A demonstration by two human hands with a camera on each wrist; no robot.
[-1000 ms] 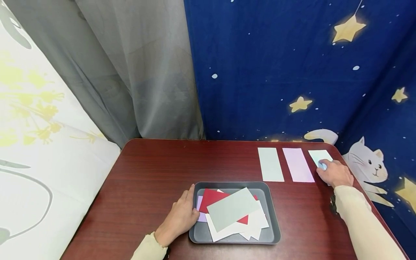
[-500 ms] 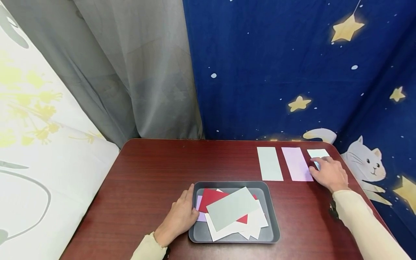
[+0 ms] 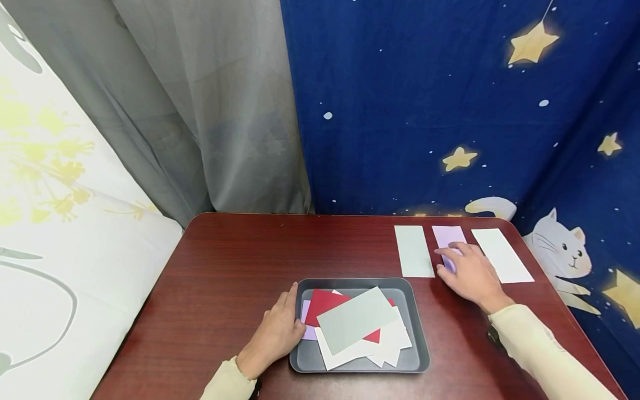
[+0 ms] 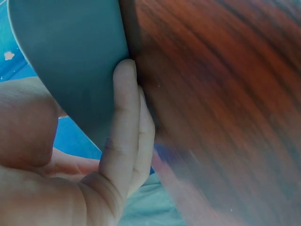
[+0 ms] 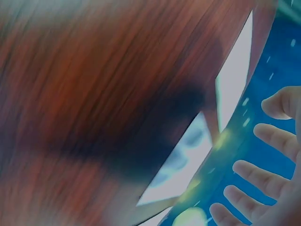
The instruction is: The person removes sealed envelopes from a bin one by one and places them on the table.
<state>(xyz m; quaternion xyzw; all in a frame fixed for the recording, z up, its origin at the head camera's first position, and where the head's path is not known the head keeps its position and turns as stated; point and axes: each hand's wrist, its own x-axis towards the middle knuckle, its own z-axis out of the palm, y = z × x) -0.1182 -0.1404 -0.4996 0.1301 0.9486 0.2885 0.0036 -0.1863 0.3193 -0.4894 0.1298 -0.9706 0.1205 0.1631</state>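
Observation:
A grey baking tray (image 3: 420, 339) sits near the front of the table, holding a loose pile of paper cards: a grey-green card (image 3: 357, 319) on top, with a red card (image 3: 325, 305), white cards (image 3: 340, 355) and a purple card (image 3: 309, 332) below. My left hand (image 3: 277, 322) holds the tray's left side, fingers along the outer wall (image 4: 80, 56) and thumb over the rim. Spread fingers and nothing gripped mark my right hand (image 3: 470, 272), which hovers over a lilac card (image 3: 449, 236). That card lies between a pale green card (image 3: 414, 251) and a white card (image 3: 502, 255).
The dark red-brown wooden table (image 3: 240, 261) ends at a rounded edge at the back. Behind it hang a grey curtain (image 3: 240, 111) and a blue star-printed curtain (image 3: 390, 111). A white printed cloth (image 3: 75, 222) lies beyond the left edge.
My right hand has moved left from the rightmost card to above the lilac one, uncovering the white card and spreading its fingers. My left hand and the tray stay put.

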